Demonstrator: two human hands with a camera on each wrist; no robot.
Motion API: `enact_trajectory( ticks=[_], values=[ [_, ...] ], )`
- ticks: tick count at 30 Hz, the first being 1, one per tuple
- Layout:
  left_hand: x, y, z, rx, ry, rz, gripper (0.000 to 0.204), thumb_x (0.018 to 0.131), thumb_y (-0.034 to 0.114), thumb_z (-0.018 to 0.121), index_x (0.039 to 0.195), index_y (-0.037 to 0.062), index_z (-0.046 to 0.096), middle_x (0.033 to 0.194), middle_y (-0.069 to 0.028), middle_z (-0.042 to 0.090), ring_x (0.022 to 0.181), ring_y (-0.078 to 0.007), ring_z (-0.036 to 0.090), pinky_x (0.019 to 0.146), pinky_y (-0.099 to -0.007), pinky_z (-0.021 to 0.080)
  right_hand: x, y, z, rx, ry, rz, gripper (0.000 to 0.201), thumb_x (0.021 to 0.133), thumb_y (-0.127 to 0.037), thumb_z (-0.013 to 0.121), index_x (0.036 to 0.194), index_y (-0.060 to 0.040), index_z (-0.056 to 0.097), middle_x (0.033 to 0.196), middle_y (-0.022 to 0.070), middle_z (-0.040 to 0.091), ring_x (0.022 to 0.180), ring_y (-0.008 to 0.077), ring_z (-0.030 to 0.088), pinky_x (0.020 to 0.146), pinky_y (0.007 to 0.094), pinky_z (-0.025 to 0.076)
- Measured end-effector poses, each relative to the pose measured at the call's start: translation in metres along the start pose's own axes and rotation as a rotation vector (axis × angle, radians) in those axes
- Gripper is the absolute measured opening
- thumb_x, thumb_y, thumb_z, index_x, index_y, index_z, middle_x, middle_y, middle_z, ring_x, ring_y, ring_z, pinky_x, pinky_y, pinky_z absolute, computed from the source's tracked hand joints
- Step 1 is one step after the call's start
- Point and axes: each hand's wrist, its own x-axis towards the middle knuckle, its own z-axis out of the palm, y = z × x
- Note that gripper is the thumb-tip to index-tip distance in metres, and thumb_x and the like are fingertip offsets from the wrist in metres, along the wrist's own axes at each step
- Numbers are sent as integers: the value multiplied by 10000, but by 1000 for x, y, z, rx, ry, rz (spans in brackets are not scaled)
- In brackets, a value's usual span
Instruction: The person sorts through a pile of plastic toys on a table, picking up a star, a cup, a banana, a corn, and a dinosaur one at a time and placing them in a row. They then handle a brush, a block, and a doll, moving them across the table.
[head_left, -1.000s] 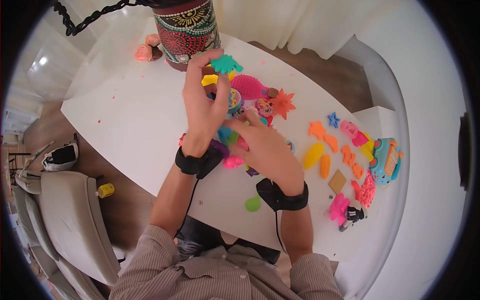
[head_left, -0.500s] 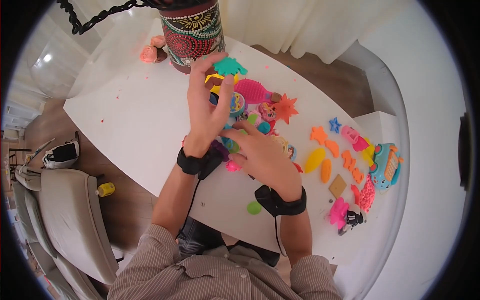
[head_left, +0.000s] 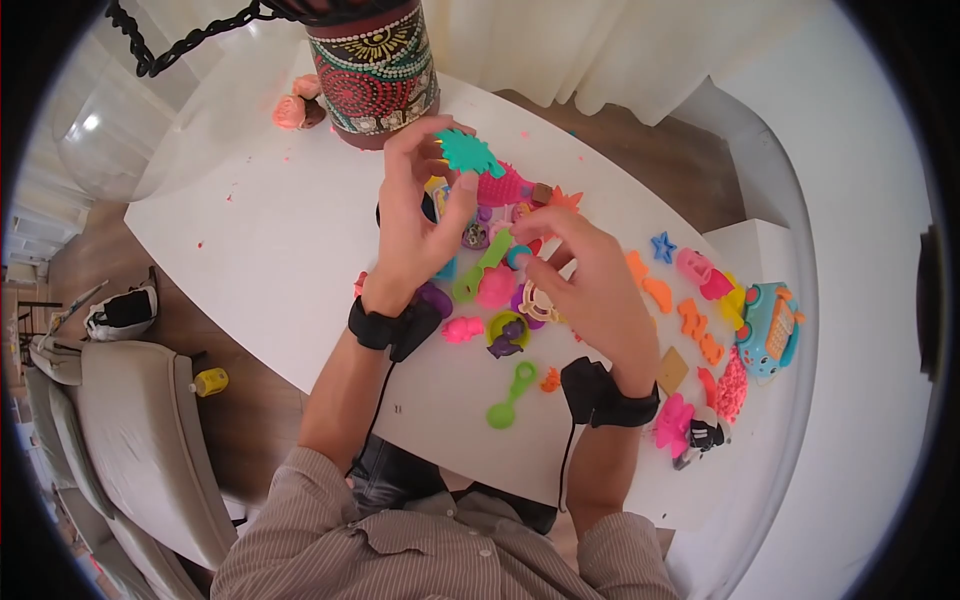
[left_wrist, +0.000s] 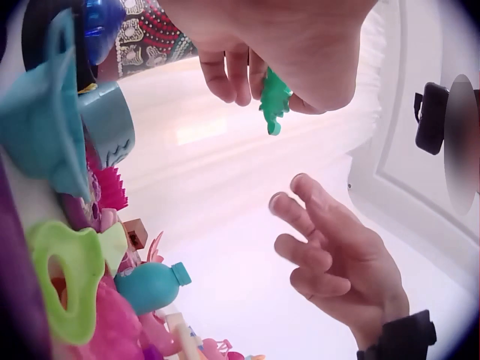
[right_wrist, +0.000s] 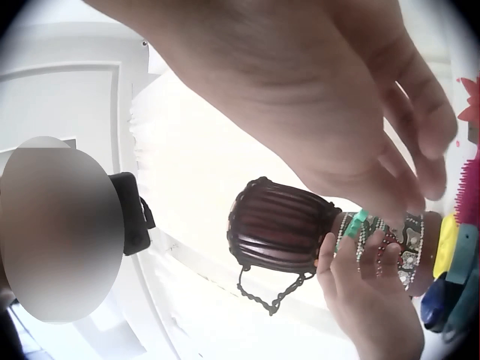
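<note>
My left hand is raised over the toy pile, pinching a flat teal toy with a spiky edge between thumb and fingers. In the left wrist view this toy pokes out below the fingers. My right hand hovers to the right with bent, loose fingers and holds nothing. Below and between the hands lie a light green toy, a pink lump-shaped toy and a small teal bottle. A pink bristled brush lies just beyond the teal toy.
A decorated drum stands at the back, beside peach flowers. A green spoon-like toy and a purple figure in a round dish lie nearer me. Several orange pieces, a blue star and a toy phone are at right.
My right hand has lifted off the pile and moved right, uncovering the light green toy and pink lump. The left hand keeps the teal toy, now tilted and slightly further right.
</note>
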Motion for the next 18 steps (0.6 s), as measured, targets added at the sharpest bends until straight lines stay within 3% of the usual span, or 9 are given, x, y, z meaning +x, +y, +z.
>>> enact_trajectory(
  ticks=[2,4,5,8,10,18],
  values=[
    [0,-1,-3,6,-1,-11,543,951,-24,638,1451,18,430,1289,-144,617,1080,-189,633,877,-341,535,0,8,4,-131,-47,-35,307,902,-9,733,1200,-28,664,1156,94,724,889,223,688,761,316,564],
    [0,1,-5,-21,-21,-102,521,1003,-1,592,1472,41,370,1381,-151,530,1280,-240,545,1084,-424,472,-2,14,3,-179,-33,-24,334,883,-33,740,1207,-70,666,1160,84,720,883,254,698,765,348,562],
    [0,1,-5,-21,-21,-104,521,1003,-1,592,1472,41,370,1381,-151,530,1280,-240,545,1084,-424,472,-3,18,2,-229,-20,-14,363,864,-58,747,1214,-111,669,1165,74,715,877,285,708,768,380,561],
    [2,1,-4,-16,-15,-122,515,1003,-20,592,1467,39,378,1371,-146,536,1268,-232,560,1051,-400,497,-6,30,-5,-259,47,-32,375,862,-67,748,1225,-116,667,1167,77,711,890,303,713,778,400,564],
    [2,0,0,25,46,-96,525,942,-37,644,1421,-1,432,1168,-121,657,936,-160,668,846,-324,554,-8,24,-10,-274,1,38,384,859,-64,746,1231,-116,665,1176,80,709,915,314,712,795,411,565],
    [2,-1,-1,89,16,-151,554,931,24,726,1411,18,449,1082,-109,661,782,-132,641,753,-293,522,-7,34,-6,-358,-116,160,427,854,-67,746,1266,-113,643,1199,121,700,1051,367,687,862,451,554]
  ],
)
